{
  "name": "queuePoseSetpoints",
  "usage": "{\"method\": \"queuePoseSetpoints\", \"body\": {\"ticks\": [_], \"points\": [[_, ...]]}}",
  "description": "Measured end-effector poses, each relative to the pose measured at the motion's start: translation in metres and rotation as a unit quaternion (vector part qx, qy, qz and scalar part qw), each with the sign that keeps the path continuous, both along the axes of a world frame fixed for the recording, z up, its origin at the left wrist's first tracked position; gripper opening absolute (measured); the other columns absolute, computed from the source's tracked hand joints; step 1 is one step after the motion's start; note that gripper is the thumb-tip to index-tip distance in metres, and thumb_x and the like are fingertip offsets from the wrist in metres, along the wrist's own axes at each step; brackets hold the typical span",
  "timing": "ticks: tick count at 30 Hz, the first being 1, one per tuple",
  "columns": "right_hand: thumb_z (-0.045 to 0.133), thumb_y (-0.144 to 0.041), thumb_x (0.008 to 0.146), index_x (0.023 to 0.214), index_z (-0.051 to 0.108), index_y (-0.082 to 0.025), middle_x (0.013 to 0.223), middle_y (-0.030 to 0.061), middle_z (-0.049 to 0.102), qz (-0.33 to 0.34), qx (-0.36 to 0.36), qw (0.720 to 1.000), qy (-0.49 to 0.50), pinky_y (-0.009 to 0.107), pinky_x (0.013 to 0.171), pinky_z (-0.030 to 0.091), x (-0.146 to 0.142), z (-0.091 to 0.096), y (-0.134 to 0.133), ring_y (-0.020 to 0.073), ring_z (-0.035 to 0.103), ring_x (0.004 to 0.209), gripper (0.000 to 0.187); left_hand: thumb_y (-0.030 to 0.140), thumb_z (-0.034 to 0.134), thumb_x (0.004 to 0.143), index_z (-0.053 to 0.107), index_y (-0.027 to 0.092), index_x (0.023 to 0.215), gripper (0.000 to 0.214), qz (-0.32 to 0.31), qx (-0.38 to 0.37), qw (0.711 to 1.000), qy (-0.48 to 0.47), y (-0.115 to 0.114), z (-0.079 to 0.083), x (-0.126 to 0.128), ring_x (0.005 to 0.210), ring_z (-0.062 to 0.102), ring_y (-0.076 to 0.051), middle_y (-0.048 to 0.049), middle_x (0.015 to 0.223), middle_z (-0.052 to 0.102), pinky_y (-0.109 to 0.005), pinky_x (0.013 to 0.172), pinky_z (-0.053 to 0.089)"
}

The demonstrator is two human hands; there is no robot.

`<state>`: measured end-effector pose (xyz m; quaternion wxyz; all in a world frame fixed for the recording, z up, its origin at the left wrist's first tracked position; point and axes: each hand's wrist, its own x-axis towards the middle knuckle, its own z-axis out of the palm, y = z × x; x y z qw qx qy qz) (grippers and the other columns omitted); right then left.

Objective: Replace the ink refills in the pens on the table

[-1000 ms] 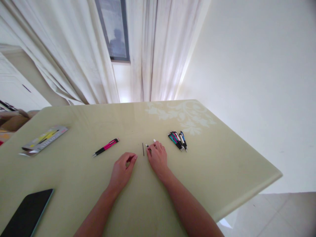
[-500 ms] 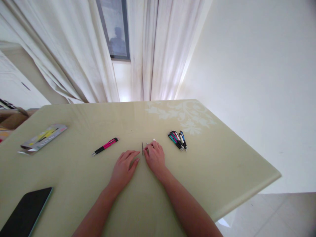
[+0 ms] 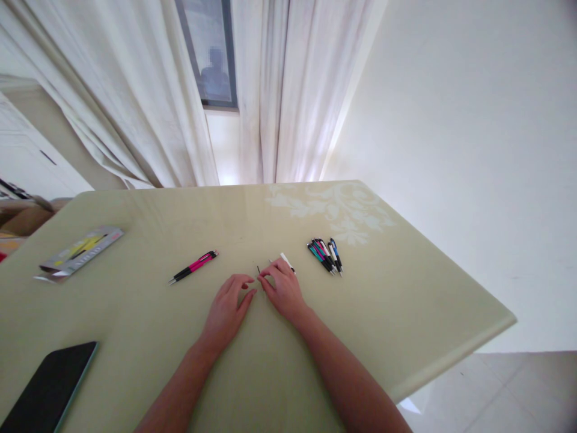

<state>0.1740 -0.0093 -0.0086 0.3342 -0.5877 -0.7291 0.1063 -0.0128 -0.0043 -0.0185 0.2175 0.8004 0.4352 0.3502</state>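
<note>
My right hand [image 3: 283, 291] rests on the pale green table [image 3: 406, 300], its fingertips pinched on the near end of a thin dark rod [image 3: 258, 269], which looks like a pen refill. A white pen [image 3: 286, 261] pokes out from behind that hand; whether the hand holds it is unclear. My left hand [image 3: 226, 310] lies flat beside it with its fingers stretched out. Its fingertips almost touch the right hand's, just short of the rod, and it holds nothing.
A pink and black pen [image 3: 193, 267] lies to the left of my hands. A bunch of several pens [image 3: 325, 255] lies to the right. A flat pen package [image 3: 79, 252] sits far left, a dark phone [image 3: 47, 391] near left. The table edge falls away at right.
My left hand uncurled from a loose pinch and slid flat toward the rod. My right hand drew left and back onto the rod's near end, uncovering more of the white pen. The rod now tilts.
</note>
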Motion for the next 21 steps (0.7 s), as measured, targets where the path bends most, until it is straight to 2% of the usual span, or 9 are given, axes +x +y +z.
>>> {"method": "queuePoseSetpoints", "body": {"ticks": [2, 7, 15, 18, 21], "points": [[0.066, -0.027, 0.097, 0.097, 0.071, -0.022, 0.094, 0.0037, 0.062, 0.034, -0.001, 0.999, 0.025, 0.030, 0.089, 0.049, -0.001, 0.002, -0.002, 0.0182, 0.060, 0.095, 0.006, 0.040, 0.055, 0.099, 0.064, 0.023, 0.118, 0.027, 0.016, -0.013, 0.999, -0.045, 0.001, 0.003, -0.001, 0.088, 0.067, -0.021, -0.0065, 0.107, 0.068, -0.036, 0.082, 0.057], [0.064, -0.027, 0.098, 0.098, 0.070, -0.022, 0.095, 0.0035, 0.062, 0.077, -0.002, 0.997, 0.023, 0.028, 0.086, 0.049, -0.002, 0.002, -0.003, 0.0171, 0.060, 0.095, 0.008, 0.041, 0.054, 0.099, 0.071, 0.024, 0.096, 0.025, 0.003, -0.024, 0.998, -0.065, 0.001, 0.011, -0.003, 0.087, 0.068, -0.021, -0.0045, 0.094, 0.071, -0.036, 0.083, 0.057], [0.061, -0.026, 0.100, 0.100, 0.070, -0.021, 0.097, 0.0045, 0.062, 0.095, -0.028, 0.995, 0.019, 0.028, 0.087, 0.048, -0.001, 0.003, -0.002, 0.0179, 0.059, 0.096, 0.010, 0.040, 0.055, 0.099, 0.070, 0.024, 0.101, 0.023, 0.005, -0.048, 0.997, -0.058, 0.002, 0.006, -0.001, 0.088, 0.068, -0.021, -0.0040, 0.096, 0.072, -0.036, 0.082, 0.057], [0.057, -0.028, 0.102, 0.102, 0.069, -0.021, 0.098, 0.0052, 0.062, 0.070, -0.012, 0.997, 0.009, 0.030, 0.091, 0.048, -0.001, 0.002, -0.002, 0.0187, 0.059, 0.098, 0.014, 0.034, 0.049, 0.101, 0.069, 0.023, 0.108, 0.024, 0.013, -0.037, 0.998, -0.055, 0.002, 0.006, -0.001, 0.093, 0.067, -0.022, -0.0055, 0.101, 0.069, -0.037, 0.087, 0.056], [0.063, -0.035, 0.099, 0.106, 0.068, -0.021, 0.103, 0.0071, 0.063, 0.005, 0.002, 1.000, -0.023, 0.036, 0.096, 0.047, -0.002, -0.001, -0.002, 0.0220, 0.058, 0.102, 0.017, 0.028, 0.044, 0.102, 0.070, 0.022, 0.116, 0.030, 0.053, -0.012, 0.997, -0.047, 0.003, 0.005, -0.002, 0.096, 0.065, -0.022, -0.0071, 0.103, 0.064, -0.038, 0.090, 0.055]]}}
